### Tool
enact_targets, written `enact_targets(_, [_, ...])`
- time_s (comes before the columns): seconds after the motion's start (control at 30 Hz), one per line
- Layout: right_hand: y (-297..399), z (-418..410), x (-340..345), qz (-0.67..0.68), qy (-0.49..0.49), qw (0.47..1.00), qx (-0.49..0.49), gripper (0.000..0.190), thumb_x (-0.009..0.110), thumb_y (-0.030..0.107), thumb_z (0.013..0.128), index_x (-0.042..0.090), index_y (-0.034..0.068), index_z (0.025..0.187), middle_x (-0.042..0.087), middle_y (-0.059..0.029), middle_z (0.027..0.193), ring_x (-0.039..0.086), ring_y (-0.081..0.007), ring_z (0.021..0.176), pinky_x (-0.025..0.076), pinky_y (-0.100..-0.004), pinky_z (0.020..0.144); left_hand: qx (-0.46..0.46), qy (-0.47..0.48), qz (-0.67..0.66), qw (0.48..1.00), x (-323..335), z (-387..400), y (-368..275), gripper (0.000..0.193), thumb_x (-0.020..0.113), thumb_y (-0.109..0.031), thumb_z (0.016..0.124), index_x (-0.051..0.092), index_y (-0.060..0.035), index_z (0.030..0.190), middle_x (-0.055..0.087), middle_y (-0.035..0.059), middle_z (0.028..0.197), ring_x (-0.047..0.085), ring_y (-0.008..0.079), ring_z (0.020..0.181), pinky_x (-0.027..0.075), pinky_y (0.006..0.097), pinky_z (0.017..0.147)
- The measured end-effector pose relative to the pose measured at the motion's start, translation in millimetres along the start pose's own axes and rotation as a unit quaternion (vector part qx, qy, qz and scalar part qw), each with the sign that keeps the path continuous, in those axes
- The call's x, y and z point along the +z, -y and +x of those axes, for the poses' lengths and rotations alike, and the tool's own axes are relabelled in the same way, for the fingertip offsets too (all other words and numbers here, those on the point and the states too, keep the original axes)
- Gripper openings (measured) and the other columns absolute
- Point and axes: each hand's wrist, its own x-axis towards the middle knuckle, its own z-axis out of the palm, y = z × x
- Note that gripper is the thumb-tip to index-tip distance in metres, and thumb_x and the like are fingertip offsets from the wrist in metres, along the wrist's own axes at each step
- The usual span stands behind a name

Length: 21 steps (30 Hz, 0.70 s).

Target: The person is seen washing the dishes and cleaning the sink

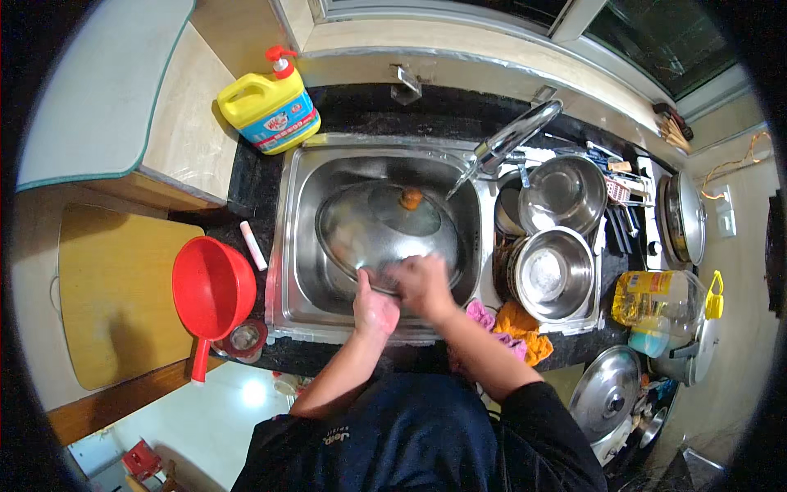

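Observation:
In the left basin of a stainless steel sink (289,246) lies a large metal pan lid (363,215) with a brown knob (410,198). My left hand (375,310) grips the lid's near rim, thumb on top. Over the lid's near part is my right hand (424,283), blurred by motion, pressed on a dark, blurred thing that looks like a scouring pad (388,275). The chrome faucet (516,135) reaches over the basin's right rim, with water at its spout. What lies beneath the lid is mostly hidden.
Metal pots (553,273) stand on the right drainer beside orange and pink cloths (522,332). A yellow detergent jug (270,111) is at the back left. A red dipper (212,289) lies at left, near a yellow cutting board (123,295). An oil bottle (661,295) lies at right.

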Motion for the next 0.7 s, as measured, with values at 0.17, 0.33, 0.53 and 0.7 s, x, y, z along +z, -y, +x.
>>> enact_targets(0.17, [-31.4, -6.9, 12.1, 0.066, -0.151, 0.983, 0.080, 0.024, 0.061, 0.004, 0.067, 0.066, 0.007, 0.091, 0.061, -0.0125, 0.079, 0.058, -0.0315, 0.070, 0.047, -0.0355, 0.060, 0.066, 0.023, 0.000, 0.998, 20.6, -13.7, 2.1, 0.049, 0.036, -0.043, 0.096, 0.042, -0.0057, 0.128, 0.049, 0.0093, 0.129, 0.047, 0.0246, 0.118, 0.034, 0.0415, 0.103])
enact_targets(0.33, [-9.0, -26.0, 25.0, 0.218, -0.054, 0.956, 0.188, 0.028, 0.061, 0.003, 0.063, 0.066, 0.010, 0.089, 0.059, -0.0134, 0.079, 0.055, -0.0305, 0.074, 0.043, -0.0414, 0.064, -0.006, -0.045, 0.013, 0.999, -0.1, -4.5, -2.7, 0.051, 0.030, -0.045, 0.097, 0.041, -0.0066, 0.129, 0.048, 0.0118, 0.130, 0.045, 0.0286, 0.121, 0.034, 0.0428, 0.103])
enact_targets(0.53, [10.4, -27.2, 31.3, 0.313, -0.066, 0.903, 0.286, 0.026, 0.061, 0.002, 0.068, 0.068, 0.012, 0.091, 0.049, -0.0098, 0.065, 0.048, -0.0283, 0.063, 0.041, -0.0387, 0.059, 0.077, -0.054, 0.028, 0.995, -10.9, -0.4, -9.7, 0.051, 0.034, -0.048, 0.095, 0.041, -0.0086, 0.127, 0.051, 0.0070, 0.125, 0.048, 0.0252, 0.115, 0.034, 0.0447, 0.102])
enact_targets(0.7, [-37.3, -22.2, 46.6, -0.023, -0.030, 0.964, 0.264, 0.005, 0.062, 0.006, 0.073, 0.065, 0.009, 0.075, 0.054, -0.0124, 0.068, 0.051, -0.0316, 0.065, 0.042, -0.0396, 0.060, 0.026, -0.062, 0.004, 0.998, -9.9, -8.2, -15.0, 0.052, 0.031, -0.049, 0.096, 0.043, -0.0097, 0.128, 0.050, 0.0080, 0.127, 0.045, 0.0270, 0.118, 0.032, 0.0458, 0.104])
